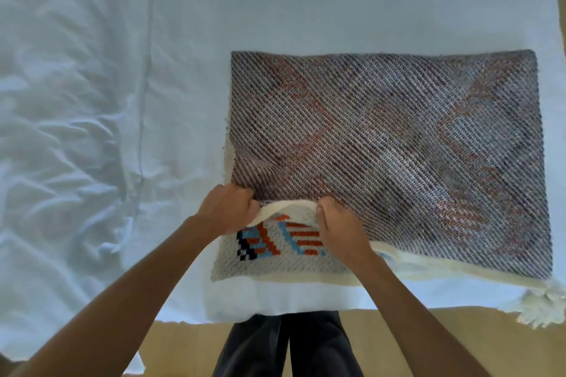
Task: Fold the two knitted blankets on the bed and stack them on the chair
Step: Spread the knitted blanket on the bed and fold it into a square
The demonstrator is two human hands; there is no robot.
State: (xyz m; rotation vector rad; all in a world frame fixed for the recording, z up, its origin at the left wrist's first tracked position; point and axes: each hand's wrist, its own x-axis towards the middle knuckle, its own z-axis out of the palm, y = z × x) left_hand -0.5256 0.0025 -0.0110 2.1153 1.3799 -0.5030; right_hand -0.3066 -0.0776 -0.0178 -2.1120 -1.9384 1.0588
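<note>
Rumpled pale bedsheet (92, 101), tan floor (505, 352) below — hands (228, 208) (340, 223) gripping knitted blanket (398, 147)

Coarse knitted wool blanket (398, 138) on smooth, creased cotton sheet (92, 101).

No words, numbers or signs can be read here. The knitted blanket (389, 147) on the bed (92, 70) shows only little blocks of orange, blue and black at its near edge, and they make no letters.
</note>
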